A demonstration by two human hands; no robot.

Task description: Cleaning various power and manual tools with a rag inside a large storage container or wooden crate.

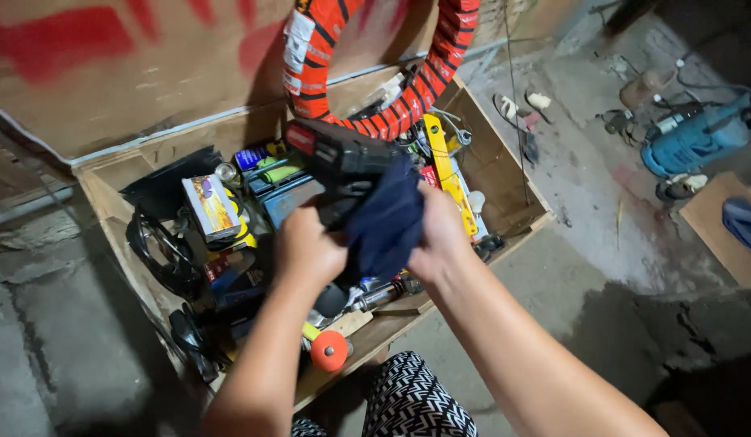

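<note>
My left hand (pixel 309 243) closed on grip of black power tool (pixel 343 162), frame centre. My right hand (pixel 437 235) clutching dark blue cloth (pixel 387 222), pressed against tool body. Both held above open wooden crate (pixel 505 174). Crate crowded: yellow level (pixel 445 166) right of cloth, small printed box (pixel 211 206) centre left, black cable coil (pixel 161 251) left, orange knob (pixel 329 350) lower centre. Orange-black hose coil (pixel 383 117) top centre, just behind tool. Blue machine (pixel 695 142) on floor, upper right.

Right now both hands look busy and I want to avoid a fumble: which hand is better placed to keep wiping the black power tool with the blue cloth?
The right hand. Its grip is already on the blue cloth draped against the black power tool, while the left hand holds the tool from below.
</note>
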